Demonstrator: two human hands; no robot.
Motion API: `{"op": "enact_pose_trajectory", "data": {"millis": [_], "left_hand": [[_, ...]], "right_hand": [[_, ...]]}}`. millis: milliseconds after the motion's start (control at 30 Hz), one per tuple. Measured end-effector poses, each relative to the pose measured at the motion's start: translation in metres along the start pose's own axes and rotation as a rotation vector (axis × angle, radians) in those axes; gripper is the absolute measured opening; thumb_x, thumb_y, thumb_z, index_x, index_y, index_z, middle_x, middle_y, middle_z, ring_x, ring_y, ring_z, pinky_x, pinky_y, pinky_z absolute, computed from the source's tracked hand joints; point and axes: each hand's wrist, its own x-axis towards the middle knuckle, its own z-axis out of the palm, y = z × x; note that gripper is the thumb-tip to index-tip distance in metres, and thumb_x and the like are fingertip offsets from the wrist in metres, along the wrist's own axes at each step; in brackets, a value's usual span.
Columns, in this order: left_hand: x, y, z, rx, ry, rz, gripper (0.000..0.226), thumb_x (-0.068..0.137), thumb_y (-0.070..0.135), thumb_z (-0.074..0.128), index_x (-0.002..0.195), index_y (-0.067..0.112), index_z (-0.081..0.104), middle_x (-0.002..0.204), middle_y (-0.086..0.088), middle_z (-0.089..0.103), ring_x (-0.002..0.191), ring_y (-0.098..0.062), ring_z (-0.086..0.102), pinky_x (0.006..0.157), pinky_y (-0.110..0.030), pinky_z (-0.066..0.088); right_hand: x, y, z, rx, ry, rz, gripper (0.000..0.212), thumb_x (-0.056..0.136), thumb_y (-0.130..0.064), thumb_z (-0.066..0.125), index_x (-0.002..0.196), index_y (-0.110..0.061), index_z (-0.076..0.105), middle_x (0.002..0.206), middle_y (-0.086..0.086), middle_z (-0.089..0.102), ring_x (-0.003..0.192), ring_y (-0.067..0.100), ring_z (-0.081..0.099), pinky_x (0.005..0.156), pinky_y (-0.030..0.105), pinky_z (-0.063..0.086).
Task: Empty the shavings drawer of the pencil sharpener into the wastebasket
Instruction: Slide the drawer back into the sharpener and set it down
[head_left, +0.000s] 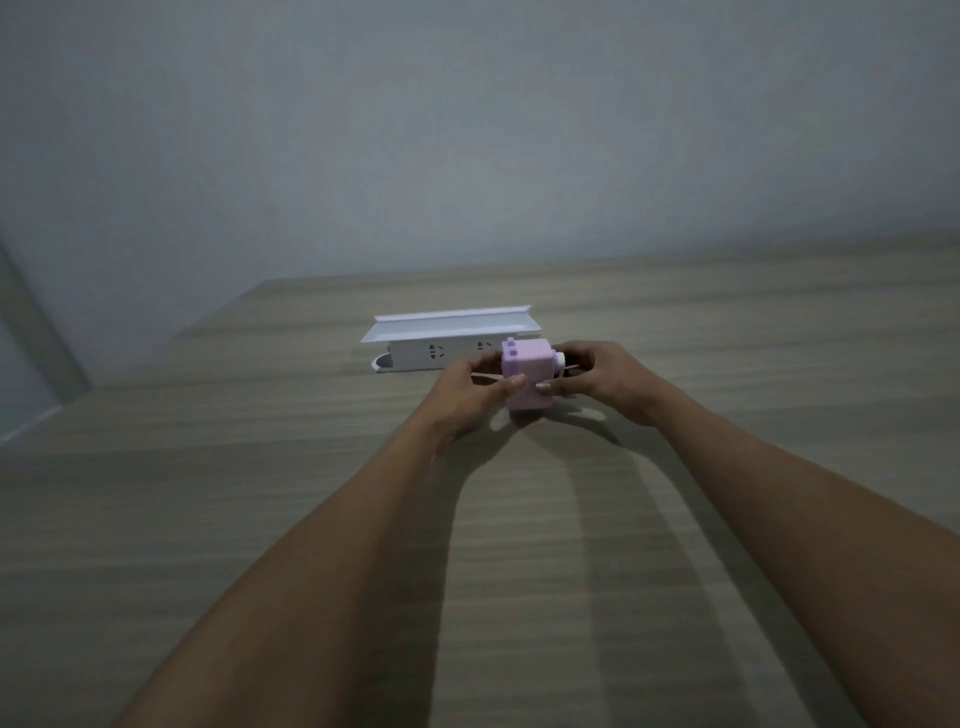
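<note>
Two bare forearms reach away from the near edge of the broad wood-grain tabletop (218, 519), converging at its middle. There the left hand (462, 397) and the right hand (602, 376) close on a small boxy pink plastic pencil sharpener (527, 374), which stands on the table or just above it; its shadow makes that hard to tell. The left hand's fingers curl around the left side, thumb pressed across the near face, apparently to steady the body. The right hand's fingers wrap the right side by the white crank stub, thumb also on the near face; this looks like a two-handed grip meant to brace the housing while the drawer is found. The shavings drawer itself I cannot make out, and it seems not yet pulled out. Just beyond the sharpener lies a long white plastic power strip (431, 353) with a white cover (452, 325) above it, left-to-right across the table. Farther still stands a plain grey wall (467, 130). No wastebasket is visible.
</note>
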Motion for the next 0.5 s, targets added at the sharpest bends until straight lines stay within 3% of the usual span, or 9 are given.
{"op": "enact_pose_trajectory", "data": {"millis": [67,167,200,367,500], "left_hand": [[0.016,-0.007,0.001,-0.003,0.018,0.009,0.049,0.089,0.019,0.076,0.136,0.012,0.063,0.122,-0.004,0.071,0.106,-0.016,0.068,0.09,-0.029,0.057],[0.034,-0.018,0.003,0.012,0.055,0.017,0.045,0.091,0.015,0.074,0.134,0.009,0.063,0.116,-0.005,0.072,0.082,-0.005,0.066,0.065,-0.011,0.051],[0.039,-0.021,0.003,0.025,0.06,0.021,0.044,0.091,0.015,0.073,0.134,0.009,0.063,0.113,-0.004,0.071,0.081,-0.003,0.064,0.063,-0.008,0.05],[0.06,-0.036,0.003,0.022,0.076,0.019,0.052,0.091,0.021,0.073,0.14,0.01,0.059,0.119,-0.001,0.07,0.099,-0.008,0.065,0.076,-0.011,0.053],[0.067,-0.045,0.0,-0.002,0.05,-0.036,0.067,0.086,0.026,0.078,0.146,0.012,0.052,0.129,-0.001,0.066,0.115,-0.016,0.064,0.091,-0.028,0.055]], "right_hand": [[0.015,0.008,-0.003,0.007,0.005,-0.007,0.053,0.078,0.009,0.079,0.128,0.005,0.065,0.12,0.025,0.071,0.092,0.019,0.068,0.072,0.017,0.057],[0.035,0.024,-0.003,0.043,0.009,0.008,0.056,0.079,0.01,0.077,0.132,0.004,0.062,0.121,0.023,0.07,0.087,0.014,0.07,0.072,0.019,0.058],[0.04,0.028,-0.002,0.073,0.009,0.011,0.057,0.079,0.011,0.077,0.134,0.003,0.061,0.121,0.023,0.07,0.087,0.014,0.071,0.072,0.02,0.058],[0.056,0.049,0.001,0.151,0.014,0.016,0.057,0.08,0.008,0.077,0.134,0.002,0.06,0.121,0.016,0.071,0.104,0.025,0.072,0.086,0.031,0.061],[0.059,0.058,-0.002,0.103,0.033,0.001,0.062,0.075,0.003,0.083,0.133,0.0,0.061,0.127,0.015,0.07,0.117,0.031,0.068,0.1,0.044,0.055]]}}
